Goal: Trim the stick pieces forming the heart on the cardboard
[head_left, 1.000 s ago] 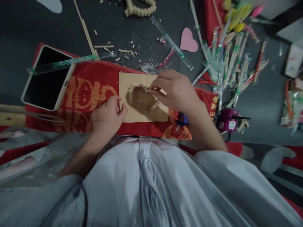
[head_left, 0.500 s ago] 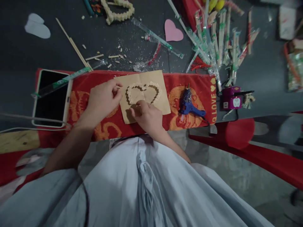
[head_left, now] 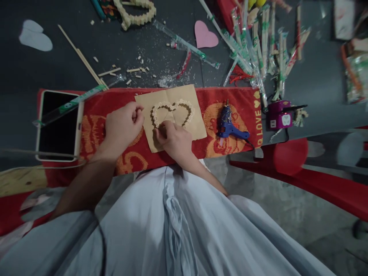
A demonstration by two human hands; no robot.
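Note:
A heart outline (head_left: pixel 188 104) built of small pale wooden pieces sits on a creased sheet of brown paper (head_left: pixel 198 126). My right hand (head_left: pixel 175 142) is over the heart's lower part, thumb and fingers pinched together; what they hold, if anything, is hidden. Curled beside the paper's left edge is my left hand (head_left: pixel 123 124), its fingertips closed and too small to show what is in them. Under the paper lies a red and orange towel (head_left: pixel 161 161). A blue glue gun (head_left: pixel 228 124) rests on the towel to the right.
A phone (head_left: pixel 59 126) lies left, crossed by a wrapped chopstick (head_left: pixel 69 105). Bare sticks (head_left: pixel 83 59) and wood bits (head_left: pixel 133 70) are scattered behind the towel. Farther back are a pink paper heart (head_left: pixel 205 34) and wrapped chopsticks (head_left: pixel 264 46). A purple device (head_left: pixel 278 115) stands right.
My left hand has drawn slightly left of the paper's edge. My right hand stays over the lower heart, its fingers bunched more tightly. The whole view has shifted slightly.

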